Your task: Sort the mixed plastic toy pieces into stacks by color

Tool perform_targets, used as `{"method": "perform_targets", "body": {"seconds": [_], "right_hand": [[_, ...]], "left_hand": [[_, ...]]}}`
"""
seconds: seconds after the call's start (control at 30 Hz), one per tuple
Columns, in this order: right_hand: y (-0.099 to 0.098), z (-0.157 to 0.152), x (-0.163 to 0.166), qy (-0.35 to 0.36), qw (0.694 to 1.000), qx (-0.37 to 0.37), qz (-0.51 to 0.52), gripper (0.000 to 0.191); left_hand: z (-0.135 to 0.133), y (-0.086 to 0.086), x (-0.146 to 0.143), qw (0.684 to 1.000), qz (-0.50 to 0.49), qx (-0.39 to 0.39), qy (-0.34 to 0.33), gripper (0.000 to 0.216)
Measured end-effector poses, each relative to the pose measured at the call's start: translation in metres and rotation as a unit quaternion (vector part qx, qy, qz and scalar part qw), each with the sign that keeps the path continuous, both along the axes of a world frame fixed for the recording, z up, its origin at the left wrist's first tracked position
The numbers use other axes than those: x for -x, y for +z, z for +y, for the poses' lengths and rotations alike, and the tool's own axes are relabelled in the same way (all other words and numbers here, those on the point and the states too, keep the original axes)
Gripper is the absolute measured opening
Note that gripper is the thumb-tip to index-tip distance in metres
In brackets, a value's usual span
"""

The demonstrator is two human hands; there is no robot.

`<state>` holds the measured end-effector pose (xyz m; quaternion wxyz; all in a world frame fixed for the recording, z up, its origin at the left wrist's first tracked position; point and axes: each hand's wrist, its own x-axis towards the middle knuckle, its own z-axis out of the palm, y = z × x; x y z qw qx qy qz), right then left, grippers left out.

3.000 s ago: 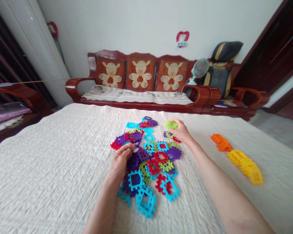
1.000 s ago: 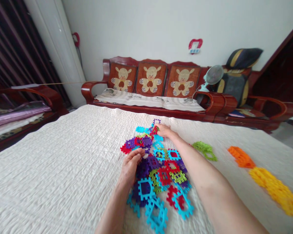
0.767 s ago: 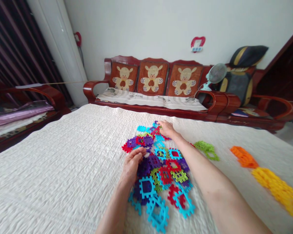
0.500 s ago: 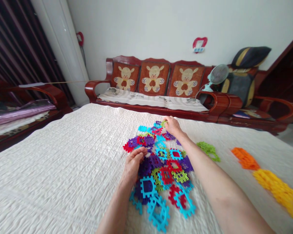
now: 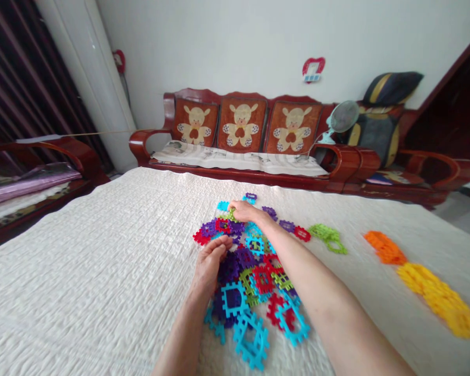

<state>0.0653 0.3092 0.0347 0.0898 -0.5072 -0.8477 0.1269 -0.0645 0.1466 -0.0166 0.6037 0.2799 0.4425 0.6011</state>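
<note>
A heap of flat plastic interlocking tiles [image 5: 254, 271] in blue, purple, red and green lies on a white quilted cover [image 5: 102, 271]. My right hand [image 5: 246, 211] reaches over the far end of the heap, its fingers pinched on a green tile [image 5: 230, 214]. My left hand [image 5: 210, 261] rests at the heap's left edge, fingers curled together against the purple tiles; whether it holds one is hidden. To the right, apart from the heap, lie a small group of green tiles [image 5: 328, 236], an orange pile [image 5: 384, 246] and a yellow pile [image 5: 438, 298].
A dark red wooden bench [image 5: 243, 137] with bear-print cushions stands beyond the cover's far edge. A small fan [image 5: 342, 117] and a dark bag [image 5: 376, 117] sit at its right end. Another wooden seat [image 5: 43, 167] stands at the left by dark curtains.
Three seconds ago my right hand held a bunch of green tiles; these now lie in a group to the right. The hand has since gone to the heap's far end and shifted left. The left hand stayed.
</note>
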Motion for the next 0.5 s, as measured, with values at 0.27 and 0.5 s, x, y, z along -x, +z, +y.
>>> {"method": "perform_targets", "body": {"seconds": [0.27,0.5], "right_hand": [[-0.001,-0.014,0.002,-0.023,0.999,-0.016,0.034,0.038],[0.006,-0.013,-0.006,-0.038,0.995,-0.06,0.075,0.033]], "left_hand": [[0.0,0.0,0.002,1.0,0.015,0.003,-0.006,0.04],[0.0,-0.002,0.003,1.0,0.025,0.002,-0.002,0.036]]}}
